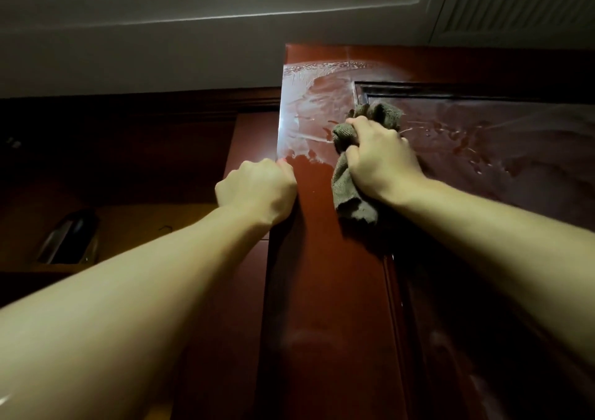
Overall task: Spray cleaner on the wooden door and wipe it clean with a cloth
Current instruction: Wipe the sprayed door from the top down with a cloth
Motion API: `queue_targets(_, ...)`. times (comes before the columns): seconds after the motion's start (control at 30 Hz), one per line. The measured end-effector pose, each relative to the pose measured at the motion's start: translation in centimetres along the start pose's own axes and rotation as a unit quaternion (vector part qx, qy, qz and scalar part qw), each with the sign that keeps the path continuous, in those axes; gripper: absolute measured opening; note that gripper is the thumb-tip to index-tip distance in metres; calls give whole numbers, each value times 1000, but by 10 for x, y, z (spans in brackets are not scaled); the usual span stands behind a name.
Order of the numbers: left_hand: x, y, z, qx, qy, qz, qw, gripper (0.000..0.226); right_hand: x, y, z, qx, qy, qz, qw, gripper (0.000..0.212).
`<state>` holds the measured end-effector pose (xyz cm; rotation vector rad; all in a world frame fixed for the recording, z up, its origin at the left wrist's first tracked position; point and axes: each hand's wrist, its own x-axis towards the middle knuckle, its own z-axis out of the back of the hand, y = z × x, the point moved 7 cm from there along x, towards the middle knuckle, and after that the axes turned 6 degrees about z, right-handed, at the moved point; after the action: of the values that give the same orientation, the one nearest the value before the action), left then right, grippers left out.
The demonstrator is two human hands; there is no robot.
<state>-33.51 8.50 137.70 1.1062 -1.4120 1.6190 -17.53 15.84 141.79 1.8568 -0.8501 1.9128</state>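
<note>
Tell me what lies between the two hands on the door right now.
In the head view, only a bare strip of the wooden door separates the left hand, gripping its edge, from the right hand holding the cloth. Cleaner streaks sit above.

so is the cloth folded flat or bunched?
Bunched: the cloth is crumpled in the right hand, loose end hanging against the wooden door.

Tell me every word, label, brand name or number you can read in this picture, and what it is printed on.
There is no readable text anywhere in this view.
Wooden door: no lettering, only wet streaks of cleaner.
Cloth gripped by the right hand: no tag or label visible.
Left hand holds the door's edge; nothing written there.
Dark object on the shelf: too dim to tell if it bears any label.
</note>
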Motion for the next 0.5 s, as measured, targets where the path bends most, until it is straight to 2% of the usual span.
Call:
queue_targets(0.1,2,-1,-6,7,12,-11,1000,45,-46,11,5,-33,-27,48,998,37)
queue_targets(0.2,-1,-1,-2,14,-7,-31,999,43,-74,17,11,-32,-30,95,994,49)
queue_targets(0.3,1,0,-4,3,-7,-26,1000,40,-35,13,2,-52,4,108,993,46)
queue_targets(0.43,1,0,-2,-12,-18,-23,999,44,11,20,-9,-37,25,67,997,44)
queue_targets(0.5,2,0,-1,-25,-18,-21,999,45,-2,44,-16,-27,35,113,993,46)
